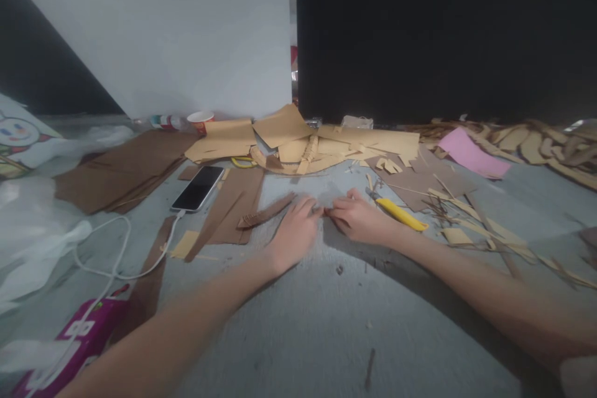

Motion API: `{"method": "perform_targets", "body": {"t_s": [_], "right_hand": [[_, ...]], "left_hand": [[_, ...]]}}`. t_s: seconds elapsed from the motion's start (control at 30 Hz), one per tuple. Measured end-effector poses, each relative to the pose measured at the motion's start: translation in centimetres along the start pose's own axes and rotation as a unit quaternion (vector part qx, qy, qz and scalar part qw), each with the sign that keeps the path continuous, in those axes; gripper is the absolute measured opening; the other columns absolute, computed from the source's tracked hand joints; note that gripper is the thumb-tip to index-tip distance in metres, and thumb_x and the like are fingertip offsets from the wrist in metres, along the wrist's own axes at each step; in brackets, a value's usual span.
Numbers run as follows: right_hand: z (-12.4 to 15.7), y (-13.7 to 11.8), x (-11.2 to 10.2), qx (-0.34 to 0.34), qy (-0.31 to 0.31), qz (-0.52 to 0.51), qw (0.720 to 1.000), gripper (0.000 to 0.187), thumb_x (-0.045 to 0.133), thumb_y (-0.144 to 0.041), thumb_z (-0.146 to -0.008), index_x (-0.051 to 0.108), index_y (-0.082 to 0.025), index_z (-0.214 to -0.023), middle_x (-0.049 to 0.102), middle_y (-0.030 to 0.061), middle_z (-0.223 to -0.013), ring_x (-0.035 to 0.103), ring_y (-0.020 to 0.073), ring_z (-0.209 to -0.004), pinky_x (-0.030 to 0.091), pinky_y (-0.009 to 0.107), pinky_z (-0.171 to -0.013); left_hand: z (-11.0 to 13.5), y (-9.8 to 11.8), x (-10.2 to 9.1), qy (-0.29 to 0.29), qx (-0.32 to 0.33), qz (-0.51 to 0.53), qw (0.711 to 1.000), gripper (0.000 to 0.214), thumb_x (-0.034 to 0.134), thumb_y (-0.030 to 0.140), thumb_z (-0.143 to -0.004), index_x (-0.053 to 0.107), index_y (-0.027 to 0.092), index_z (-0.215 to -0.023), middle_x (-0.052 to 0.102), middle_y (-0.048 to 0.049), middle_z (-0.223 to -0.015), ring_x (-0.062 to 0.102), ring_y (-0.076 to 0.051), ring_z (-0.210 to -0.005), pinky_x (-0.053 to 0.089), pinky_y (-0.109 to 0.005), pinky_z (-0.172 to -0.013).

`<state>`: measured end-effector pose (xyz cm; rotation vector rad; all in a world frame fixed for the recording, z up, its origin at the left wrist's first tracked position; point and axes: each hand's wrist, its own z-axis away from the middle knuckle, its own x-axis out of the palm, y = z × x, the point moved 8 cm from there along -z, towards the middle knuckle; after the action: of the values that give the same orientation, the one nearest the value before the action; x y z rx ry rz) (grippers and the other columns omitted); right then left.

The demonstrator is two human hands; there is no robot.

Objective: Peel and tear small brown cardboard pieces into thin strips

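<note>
In the head view, my left hand (298, 230) is closed low over the table, its fingers on a curved brown strip (268, 211). The strip's notched, folded end sticks out to the left of the hand. Close by on the right, my right hand (359, 219) pinches a tiny dark brown piece, mostly hidden by the fingertips. Whether that piece joins the strip I cannot tell. The fingertips of both hands almost meet. Just beyond my right hand lies a yellow-handled cutter (401, 214).
Brown sheets (125, 168) and tan sheets (284, 127) lie across the back. A phone (198, 189) on a white cable (125, 249) is at left, near a purple power bank-like box (88, 329). Thin scraps (494, 230) and a pink sheet (473, 152) are at right.
</note>
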<state>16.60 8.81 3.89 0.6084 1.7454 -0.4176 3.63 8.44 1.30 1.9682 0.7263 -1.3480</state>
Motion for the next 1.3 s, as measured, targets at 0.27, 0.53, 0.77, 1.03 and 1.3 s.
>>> {"method": "perform_targets", "body": {"t_s": [0.27,0.53,0.77,1.03,1.3], "right_hand": [[-0.1,-1.3,0.6,0.002,-0.083,0.049,0.995,0.023,0.051,-0.005,-0.102,0.073,-0.013,-0.1,0.072,0.0127,-0.096,0.062,0.0267,-0.096,0.03,0.041,-0.09],[0.0,0.0,-0.4,0.021,0.014,-0.022,0.999,0.03,0.058,-0.04,-0.114,0.078,-0.017,-0.117,0.073,0.0073,-0.096,0.061,0.0221,-0.087,0.031,0.041,-0.093],[0.4,1.0,0.2,0.013,0.05,-0.024,0.998,0.032,0.066,-0.049,-0.11,0.08,-0.02,-0.114,0.072,0.0084,-0.106,0.063,0.0227,-0.092,0.035,0.041,-0.094],[0.7,-0.2,0.1,-0.034,0.094,0.061,0.993,0.03,0.053,-0.031,-0.117,0.078,-0.016,-0.11,0.072,0.0098,-0.101,0.061,0.0226,-0.09,0.037,0.043,-0.098],[1.2,-0.6,0.1,-0.118,0.098,0.081,0.985,0.029,0.047,-0.014,-0.115,0.075,-0.018,-0.105,0.072,0.0073,-0.1,0.061,0.0215,-0.094,0.036,0.041,-0.099]], "left_hand": [[-0.2,0.2,-1.1,0.008,-0.018,0.032,0.999,0.042,0.049,0.009,-0.106,0.071,0.018,-0.141,0.063,-0.0138,-0.154,0.049,-0.028,-0.154,0.043,-0.048,-0.129],[-0.5,-0.5,-1.7,0.065,-0.028,0.164,0.984,0.035,0.054,0.001,-0.098,0.083,0.02,-0.104,0.077,-0.0071,-0.102,0.069,-0.023,-0.111,0.057,-0.04,-0.107],[-0.4,-0.9,-1.9,0.098,-0.03,0.15,0.983,0.043,0.051,-0.003,-0.096,0.076,0.018,-0.124,0.072,-0.0088,-0.12,0.065,-0.024,-0.122,0.055,-0.04,-0.112],[-0.2,0.0,-0.7,0.039,0.014,0.031,0.999,0.032,0.054,0.004,-0.103,0.076,0.017,-0.122,0.07,-0.0111,-0.131,0.058,-0.027,-0.131,0.051,-0.045,-0.118],[-0.3,0.6,-1.3,0.03,0.02,0.006,0.999,0.028,0.05,0.007,-0.104,0.075,0.016,-0.112,0.071,-0.0129,-0.131,0.058,-0.029,-0.133,0.05,-0.046,-0.117]]}}
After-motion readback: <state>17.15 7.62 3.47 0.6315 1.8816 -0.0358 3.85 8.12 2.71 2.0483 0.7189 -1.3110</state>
